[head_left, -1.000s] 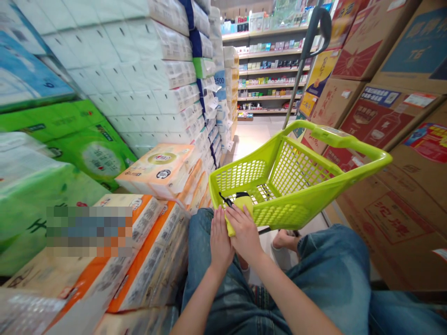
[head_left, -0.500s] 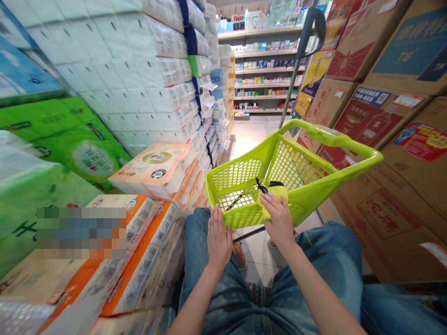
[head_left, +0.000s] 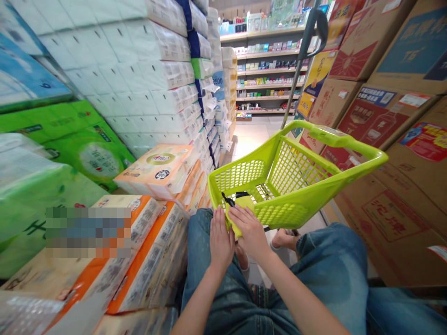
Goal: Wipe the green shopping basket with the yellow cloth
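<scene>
A lime-green plastic shopping basket [head_left: 349, 150] stands in the aisle in front of my knees. At its near left corner lies a small yellow-green pouch [head_left: 245, 202] with a black strap. My right hand [head_left: 250, 229] rests on the pouch, fingers curled over it and gripping it. Beside it, my left hand [head_left: 220, 238] lies flat with fingers stretched out, touching the basket's near corner and the pouch's edge. I see nothing else inside the basket.
Wrapped tissue packs [head_left: 153, 173] are stacked high on the left, close to my left knee. Brown cartons [head_left: 394, 125] line the right side. The basket's long grey pull handle [head_left: 303, 60] rises behind it. Stocked shelves [head_left: 265, 70] stand at the aisle's far end.
My right hand carried the pouch right along the basket's near rim, then back left to the near corner. My left hand stayed almost still.
</scene>
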A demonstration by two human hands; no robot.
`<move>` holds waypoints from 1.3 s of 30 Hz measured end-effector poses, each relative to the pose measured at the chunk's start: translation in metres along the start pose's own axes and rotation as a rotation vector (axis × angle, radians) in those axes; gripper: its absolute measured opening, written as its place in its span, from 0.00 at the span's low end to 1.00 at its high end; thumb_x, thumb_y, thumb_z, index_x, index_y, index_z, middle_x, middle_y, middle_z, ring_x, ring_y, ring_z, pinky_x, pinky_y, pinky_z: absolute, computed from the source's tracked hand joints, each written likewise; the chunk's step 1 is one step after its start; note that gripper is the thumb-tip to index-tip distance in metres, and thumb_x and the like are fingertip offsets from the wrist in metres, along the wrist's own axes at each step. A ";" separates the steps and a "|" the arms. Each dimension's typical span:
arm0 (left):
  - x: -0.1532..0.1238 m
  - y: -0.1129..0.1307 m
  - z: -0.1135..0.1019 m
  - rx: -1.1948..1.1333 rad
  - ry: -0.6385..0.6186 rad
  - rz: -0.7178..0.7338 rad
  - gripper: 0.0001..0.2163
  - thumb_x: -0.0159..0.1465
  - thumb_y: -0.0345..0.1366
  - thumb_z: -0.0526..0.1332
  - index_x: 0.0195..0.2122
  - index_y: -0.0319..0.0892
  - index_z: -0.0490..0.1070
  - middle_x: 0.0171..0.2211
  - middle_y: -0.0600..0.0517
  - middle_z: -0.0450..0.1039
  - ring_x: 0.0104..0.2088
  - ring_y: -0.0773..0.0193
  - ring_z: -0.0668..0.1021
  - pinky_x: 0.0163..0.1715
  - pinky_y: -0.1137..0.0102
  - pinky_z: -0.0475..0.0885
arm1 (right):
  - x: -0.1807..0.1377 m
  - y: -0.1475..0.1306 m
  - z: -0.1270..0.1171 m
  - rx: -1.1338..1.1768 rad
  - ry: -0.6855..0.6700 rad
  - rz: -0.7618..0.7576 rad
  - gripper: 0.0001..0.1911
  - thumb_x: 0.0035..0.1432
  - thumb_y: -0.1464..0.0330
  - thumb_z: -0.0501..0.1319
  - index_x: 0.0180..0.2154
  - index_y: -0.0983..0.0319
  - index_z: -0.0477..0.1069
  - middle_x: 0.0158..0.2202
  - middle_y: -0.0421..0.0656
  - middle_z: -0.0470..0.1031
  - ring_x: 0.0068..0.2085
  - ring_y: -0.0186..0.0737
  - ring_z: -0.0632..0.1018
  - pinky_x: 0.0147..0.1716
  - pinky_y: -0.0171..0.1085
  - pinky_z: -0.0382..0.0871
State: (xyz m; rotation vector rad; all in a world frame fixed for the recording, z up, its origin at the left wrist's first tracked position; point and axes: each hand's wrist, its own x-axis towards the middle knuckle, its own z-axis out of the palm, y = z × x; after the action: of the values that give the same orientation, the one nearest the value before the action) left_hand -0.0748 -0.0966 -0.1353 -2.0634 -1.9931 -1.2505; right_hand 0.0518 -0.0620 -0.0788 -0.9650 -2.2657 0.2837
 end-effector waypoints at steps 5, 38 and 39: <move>0.001 0.002 0.000 0.025 0.013 -0.012 0.29 0.70 0.32 0.48 0.71 0.44 0.39 0.70 0.41 0.51 0.70 0.54 0.53 0.66 0.48 0.56 | -0.016 0.048 -0.044 -0.085 0.081 0.051 0.40 0.43 0.83 0.51 0.59 0.62 0.68 0.62 0.45 0.69 0.65 0.45 0.65 0.66 0.52 0.56; 0.001 0.000 0.002 0.015 0.002 -0.018 0.29 0.71 0.33 0.48 0.71 0.44 0.37 0.70 0.40 0.50 0.71 0.54 0.51 0.66 0.48 0.55 | -0.031 0.084 -0.072 -0.199 0.226 0.185 0.39 0.43 0.82 0.51 0.58 0.58 0.68 0.61 0.44 0.70 0.65 0.46 0.65 0.66 0.55 0.52; 0.002 0.000 0.002 0.010 0.005 -0.021 0.29 0.71 0.33 0.48 0.71 0.44 0.37 0.70 0.41 0.50 0.71 0.54 0.51 0.66 0.48 0.55 | -0.031 0.084 -0.071 -0.210 0.244 0.203 0.39 0.43 0.82 0.51 0.58 0.59 0.68 0.61 0.44 0.70 0.65 0.46 0.65 0.67 0.55 0.52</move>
State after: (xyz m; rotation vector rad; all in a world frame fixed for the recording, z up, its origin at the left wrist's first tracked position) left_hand -0.0734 -0.0943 -0.1357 -2.0383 -2.0201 -1.2450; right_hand 0.1610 -0.0283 -0.0750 -1.2684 -2.0054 0.0112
